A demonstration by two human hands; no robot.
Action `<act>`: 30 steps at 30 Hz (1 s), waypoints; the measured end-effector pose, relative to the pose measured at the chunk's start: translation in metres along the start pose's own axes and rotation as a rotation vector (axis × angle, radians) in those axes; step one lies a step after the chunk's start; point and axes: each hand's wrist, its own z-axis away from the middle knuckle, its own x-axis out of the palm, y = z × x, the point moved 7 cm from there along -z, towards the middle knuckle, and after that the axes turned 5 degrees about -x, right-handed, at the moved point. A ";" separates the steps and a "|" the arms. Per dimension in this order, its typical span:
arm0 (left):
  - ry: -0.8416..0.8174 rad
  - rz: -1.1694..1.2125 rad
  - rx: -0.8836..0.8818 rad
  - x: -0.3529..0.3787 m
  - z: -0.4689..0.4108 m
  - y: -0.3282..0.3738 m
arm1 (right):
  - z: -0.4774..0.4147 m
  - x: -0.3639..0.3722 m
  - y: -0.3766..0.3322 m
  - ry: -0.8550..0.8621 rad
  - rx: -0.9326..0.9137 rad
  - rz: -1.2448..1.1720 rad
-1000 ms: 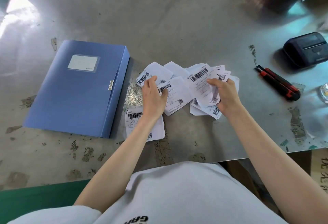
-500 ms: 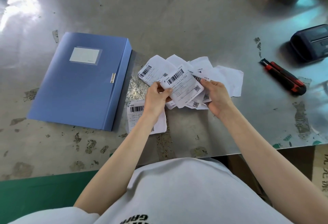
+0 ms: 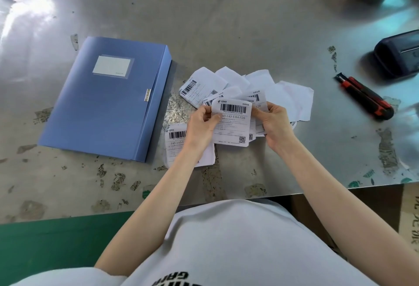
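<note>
Label (image 3: pixel 233 124): newly lifted clear of pile (image 3: pixel 288 97) behind the fingers (image 3: pixel 272 108); left hand (image 3: pixel 200 128) and right hand (image 3: pixel 275 124) each pinch one side edge. Sorting apparently proceeding.

Feed check, wearer only. I log a loose white T-shirt (image 3: pixel 226 240), greyish where shaded, softly creased across the front. Black block lettering (image 3: pixel 172 280) sits low on it, cut by the frame edge and too cropped for me to read in full. The short left sleeve (image 3: pixel 56 277) is the same cloth. Left forearm (image 3: pixel 149 204) and right forearm (image 3: pixel 340 202) are uncovered. Left hand (image 3: pixel 201 127) and right hand (image 3: pixel 274 124) are bare.
</note>
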 end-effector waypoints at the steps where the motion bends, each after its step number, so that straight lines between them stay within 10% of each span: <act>1: 0.002 0.003 0.000 0.001 0.001 0.000 | 0.002 0.002 0.000 -0.008 0.006 -0.016; 13: 0.004 0.075 -0.010 0.004 0.009 -0.001 | 0.023 0.036 0.007 -0.207 0.051 -0.061; 30: 0.342 -0.244 -0.007 -0.085 0.041 -0.039 | -0.023 0.022 0.005 0.059 -0.194 0.977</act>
